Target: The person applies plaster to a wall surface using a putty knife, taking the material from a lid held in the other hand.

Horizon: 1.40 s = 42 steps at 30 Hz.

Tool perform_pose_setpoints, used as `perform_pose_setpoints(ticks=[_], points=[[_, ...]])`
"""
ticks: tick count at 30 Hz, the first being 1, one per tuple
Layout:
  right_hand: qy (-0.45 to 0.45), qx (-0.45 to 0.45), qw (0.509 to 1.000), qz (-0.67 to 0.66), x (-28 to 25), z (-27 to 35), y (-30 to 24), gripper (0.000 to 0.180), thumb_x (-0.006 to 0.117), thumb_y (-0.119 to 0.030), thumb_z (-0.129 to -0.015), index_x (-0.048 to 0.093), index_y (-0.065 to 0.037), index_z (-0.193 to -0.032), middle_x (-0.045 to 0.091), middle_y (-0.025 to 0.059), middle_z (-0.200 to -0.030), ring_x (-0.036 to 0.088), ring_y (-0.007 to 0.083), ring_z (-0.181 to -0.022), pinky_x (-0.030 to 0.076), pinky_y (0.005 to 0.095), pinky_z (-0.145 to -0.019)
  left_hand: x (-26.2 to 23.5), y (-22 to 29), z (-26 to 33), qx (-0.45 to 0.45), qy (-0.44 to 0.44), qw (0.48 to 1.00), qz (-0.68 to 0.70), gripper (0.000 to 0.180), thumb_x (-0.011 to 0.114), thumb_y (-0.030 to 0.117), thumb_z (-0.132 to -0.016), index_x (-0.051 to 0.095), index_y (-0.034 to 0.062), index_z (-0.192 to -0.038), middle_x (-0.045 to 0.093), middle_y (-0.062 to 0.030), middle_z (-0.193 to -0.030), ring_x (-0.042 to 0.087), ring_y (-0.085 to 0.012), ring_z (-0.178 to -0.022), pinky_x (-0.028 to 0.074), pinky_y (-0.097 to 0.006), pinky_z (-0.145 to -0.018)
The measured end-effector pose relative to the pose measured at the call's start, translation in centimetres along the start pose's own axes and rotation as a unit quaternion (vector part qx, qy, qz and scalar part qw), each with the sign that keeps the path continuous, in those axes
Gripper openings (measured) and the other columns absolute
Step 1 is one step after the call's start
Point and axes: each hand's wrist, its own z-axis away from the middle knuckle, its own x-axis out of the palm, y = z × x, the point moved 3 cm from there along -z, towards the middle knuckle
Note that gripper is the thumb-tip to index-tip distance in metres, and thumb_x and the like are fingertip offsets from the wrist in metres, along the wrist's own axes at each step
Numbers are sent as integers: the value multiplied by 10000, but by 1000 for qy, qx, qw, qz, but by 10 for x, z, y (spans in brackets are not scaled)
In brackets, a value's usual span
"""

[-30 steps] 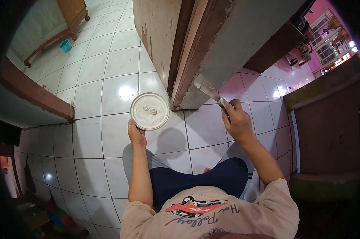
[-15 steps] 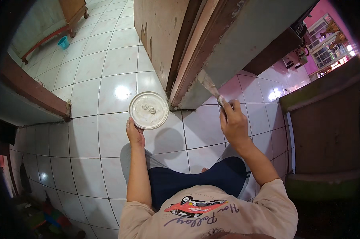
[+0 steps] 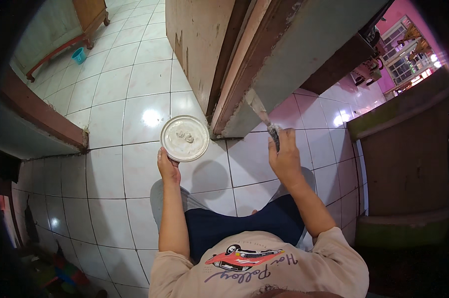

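Observation:
My left hand [image 3: 169, 168] grips the near edge of a round whitish lid [image 3: 185, 150], held level above the floor tiles. Small lumps of grey-white paste [image 3: 186, 136] lie on the lid's middle. In my right hand [image 3: 287, 159] is a putty knife [image 3: 258, 110], its dark handle smeared with white. The blade reaches up and left to the grey wall face [image 3: 284, 74], its tip at the seam with the brown door frame [image 3: 239, 82]. Rough pale filler runs along that seam.
A worn wooden door [image 3: 199, 49] stands beside the frame. Another frame post [image 3: 61, 124] is at the left. A turquoise bucket [image 3: 78, 55] sits near a cabinet [image 3: 53, 30] at the far left. A dark brown panel [image 3: 408, 154] stands at the right, over white floor tiles [image 3: 105, 174].
My right hand has shifted slightly left and down and turned, so more of the putty knife's handle shows. The blade tip stays near the seam. My left hand and the lid are practically still.

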Motion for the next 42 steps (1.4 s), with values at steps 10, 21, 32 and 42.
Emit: perform_pose_setpoints(ticks=[10,21,32,42], points=[[-111,114,983,-93,26,-2,-5,279,496,-96,-949,415,36,-1181,607,335,-993,585,521,-929,451,552,-789,-1,1,0,-5,-4,1000,2,303,450,277,-1036,516,30,-1199,636,-102,-1130,673,-190,-977,595,-327,-768],[-64,97,988,-106,-9,-12,-24,266,520,-88,-942,451,36,-1166,606,336,-980,588,528,-905,462,542,-781,-4,-1,-3,1,-5,1000,2,323,435,285,-1039,506,26,-1218,636,-106,-1140,678,-191,-973,595,-325,-764],[-48,84,992,-79,-24,-25,-25,270,529,-80,-925,463,47,-1154,614,331,-980,592,520,-922,471,532,-786,-5,-2,-2,-1,-3,1000,-4,305,452,289,-1035,519,40,-1197,636,-90,-1133,677,-176,-953,591,-308,-752],[-96,92,989,-60,-4,-21,-10,261,535,-82,-924,465,45,-1142,611,324,-968,587,517,-904,463,532,-767,-2,-5,-6,-8,-11,1000,-13,280,456,281,-1033,537,49,-1168,647,-80,-1087,678,-170,-942,591,-307,-745]])
